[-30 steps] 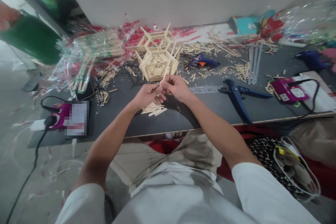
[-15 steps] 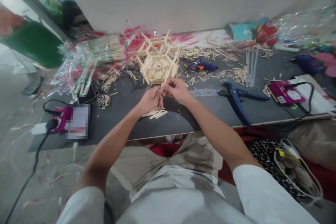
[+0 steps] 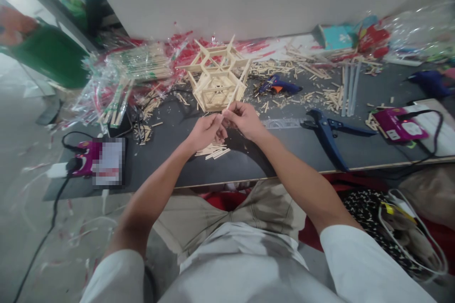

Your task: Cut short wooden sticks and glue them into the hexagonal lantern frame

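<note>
View shifted slightly; right hand (image 3: 244, 121) still pinching 1 pale stick (image 3: 233, 95); left hand (image 3: 205, 131) beside, grip unclear.

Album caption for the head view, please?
Right hand pinches a thin stick, left hand close by, framework of sticks beyond.

- One left hand (image 3: 207, 131)
- One right hand (image 3: 244, 121)
- One thin wooden stick (image 3: 233, 95), held
- One openwork frame (image 3: 216, 74) of wooden sticks
- One small heap of short sticks (image 3: 216, 151)
- Two blue glue guns (image 3: 286, 86)
- Three clear glue sticks (image 3: 350, 90)
- One blue-handled cutter (image 3: 329, 137)
- One transparent ruler (image 3: 283, 124)
- Two purple power boxes (image 3: 398, 123)
- One turquoise box (image 3: 337, 37)
- Scattered stick pieces (image 3: 336, 99), too many to count
</note>
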